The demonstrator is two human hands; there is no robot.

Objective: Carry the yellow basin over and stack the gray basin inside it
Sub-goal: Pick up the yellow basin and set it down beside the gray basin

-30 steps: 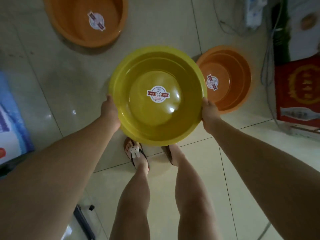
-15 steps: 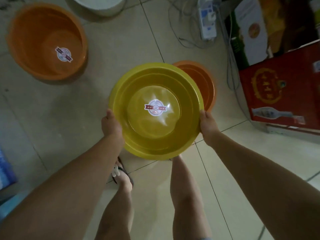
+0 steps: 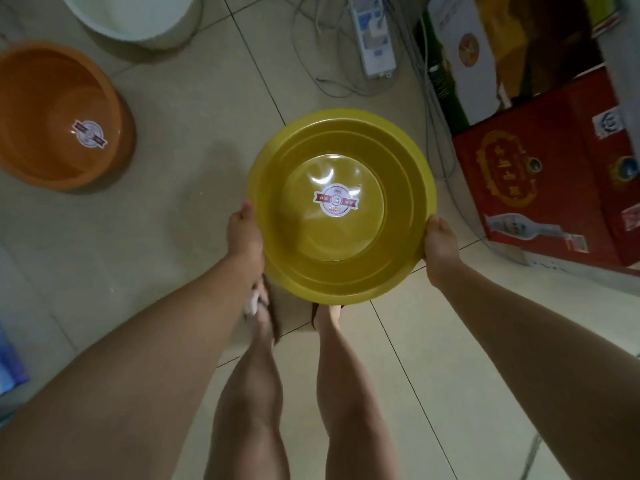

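Observation:
I hold the yellow basin [image 3: 341, 268] in the air in front of my legs, its mouth facing up and a round sticker on its bottom. My left hand [image 3: 244, 233] grips its left rim and my right hand [image 3: 439, 241] grips its right rim. A pale gray basin [image 3: 133, 17] stands on the floor at the top left, cut off by the frame edge. It lies well beyond and to the left of the yellow basin.
An orange basin [image 3: 59, 116] sits on the tile floor at the left. A red carton [image 3: 554, 174] and other boxes [image 3: 464, 57] stand at the right. A power strip [image 3: 372, 36] with loose cables lies at the top. My sandalled feet are under the basin.
The view has swung forward and left while I carry the yellow basin. The smaller orange basin has gone out of sight behind it, and the gray basin has come into view at the top.

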